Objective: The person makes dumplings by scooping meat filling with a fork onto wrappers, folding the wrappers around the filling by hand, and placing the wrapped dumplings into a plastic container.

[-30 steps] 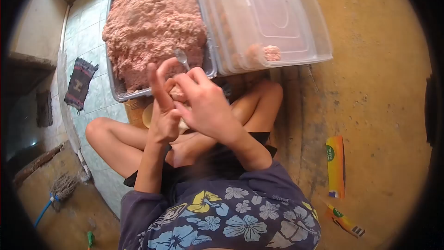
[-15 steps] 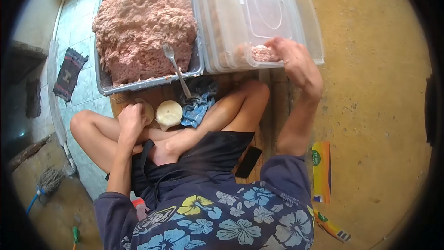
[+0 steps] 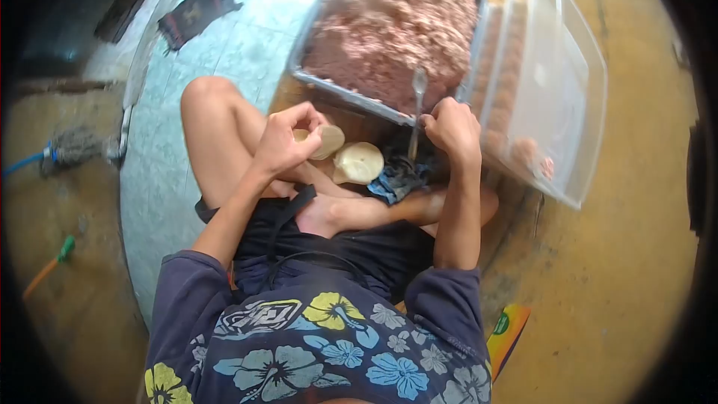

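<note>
My left hand (image 3: 292, 138) is closed on a pale round wrapper (image 3: 327, 141), beside a stack of similar pale wrappers (image 3: 359, 162). My right hand (image 3: 451, 127) is closed at the near right corner of the grey tray (image 3: 351, 96), just right of the fork (image 3: 419, 97); what its fingers hold, if anything, is hidden. A large mound of pink minced meat (image 3: 396, 30) fills the tray, and the fork's head rests against it. The fork's handle reaches down to a blue and dark cloth (image 3: 398, 178).
Stacked clear plastic boxes (image 3: 550, 97) with rows of pink pieces stand right of the tray. A dark mat (image 3: 199, 13) lies on the tiles at the upper left. A mop head (image 3: 82, 147) is at the left, and a yellow packet (image 3: 507, 338) lies at the lower right.
My right hand has come back from the pink piece at the clear boxes to the tray's corner. My left hand has raised a wrapper beside the stack. The view has turned.
</note>
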`<state>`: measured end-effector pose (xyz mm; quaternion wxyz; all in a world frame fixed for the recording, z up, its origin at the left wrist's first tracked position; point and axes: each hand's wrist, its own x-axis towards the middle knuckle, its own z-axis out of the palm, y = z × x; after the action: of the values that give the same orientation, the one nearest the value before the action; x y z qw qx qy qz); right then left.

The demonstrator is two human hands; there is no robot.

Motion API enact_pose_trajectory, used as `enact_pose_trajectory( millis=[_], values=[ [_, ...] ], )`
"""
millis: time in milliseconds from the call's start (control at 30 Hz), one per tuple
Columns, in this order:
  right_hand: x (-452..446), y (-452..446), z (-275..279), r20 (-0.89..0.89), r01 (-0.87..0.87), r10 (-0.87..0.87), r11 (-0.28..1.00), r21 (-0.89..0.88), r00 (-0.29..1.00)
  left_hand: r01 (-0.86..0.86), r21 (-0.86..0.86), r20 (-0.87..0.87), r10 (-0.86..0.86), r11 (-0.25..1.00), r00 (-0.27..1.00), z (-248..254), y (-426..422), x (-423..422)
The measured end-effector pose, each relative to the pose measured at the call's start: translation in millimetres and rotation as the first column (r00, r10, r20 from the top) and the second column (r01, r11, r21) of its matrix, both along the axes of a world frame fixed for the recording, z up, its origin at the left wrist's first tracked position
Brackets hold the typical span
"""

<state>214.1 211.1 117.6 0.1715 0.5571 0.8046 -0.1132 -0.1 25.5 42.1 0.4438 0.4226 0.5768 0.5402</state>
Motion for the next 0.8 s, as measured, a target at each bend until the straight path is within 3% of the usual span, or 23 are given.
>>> enact_pose_trajectory(
  millis=[33,67,133,167,300,367,400,500,533,600,667,767,800],
  values=[
    [-5.0,-0.2,-6.7,-0.068,0.035,-0.035,0.999,-0.001,0.997,-0.078,0.025,0.359,0.064,0.997,0.931,-11.9,-7.7,-0.5],
    [-7.9,0.4,-13.0,-0.131,0.082,-0.081,0.997,-0.002,0.988,-0.017,-0.014,0.617,0.022,1.000,0.786,-25.9,-14.6,-10.1],
    [-18.3,1.6,-12.7,-0.188,0.187,-0.173,0.981,0.055,0.967,-0.113,0.022,0.873,0.036,0.993,0.487,-10.8,-10.9,-2.3],
    [-23.2,0.1,-13.1,-0.148,0.163,-0.154,0.985,0.055,0.977,-0.162,0.030,0.951,0.021,0.986,0.307,-4.7,-8.1,2.1],
    [-28.4,-9.3,-8.7,-0.085,0.144,-0.133,0.980,0.136,0.987,-0.203,0.047,0.992,-0.069,0.978,-0.107,6.3,-7.0,5.1],
    [-36.4,-18.2,13.2,-0.141,0.158,-0.123,0.948,0.275,0.982,-0.149,0.059,0.994,-0.072,0.987,-0.084,-7.7,-11.9,-1.1],
    [-39.2,-17.9,12.1,-0.114,0.064,-0.030,0.949,0.309,0.993,-0.128,0.034,0.996,-0.045,0.991,-0.081,-12.9,-16.7,-0.7],
    [-42.5,-20.0,41.9,-0.273,0.085,-0.003,0.953,0.291,0.962,-0.110,0.045,0.994,-0.055,0.993,-0.092,-20.2,-15.5,-1.0],
    [-40.8,-18.6,51.6,-0.412,0.171,-0.080,0.967,0.190,0.908,-0.105,0.032,0.997,-0.038,0.994,-0.061,-20.3,-19.0,-2.8],
    [-46.4,-19.3,54.8,-0.150,-0.022,0.067,0.959,0.281,0.986,-0.102,0.016,1.000,-0.017,0.995,-0.010,-20.5,-17.3,-4.3],
    [-49.0,-8.2,29.6,0.064,-0.213,0.203,0.936,0.280,0.977,-0.118,0.008,1.000,-0.005,0.993,0.026,-22.3,-16.6,-2.1],
    [-97.5,-8.0,7.6,0.137,-0.094,0.063,0.969,0.228,0.988,-0.115,0.014,1.000,-0.012,0.993,0.016,-23.1,-15.6,-0.1],
    [-106.8,-9.4,2.3,0.051,-0.076,0.065,0.964,0.254,0.997,-0.129,0.014,1.000,-0.011,0.992,0.023,-22.7,-12.1,-3.6]
  ],
)
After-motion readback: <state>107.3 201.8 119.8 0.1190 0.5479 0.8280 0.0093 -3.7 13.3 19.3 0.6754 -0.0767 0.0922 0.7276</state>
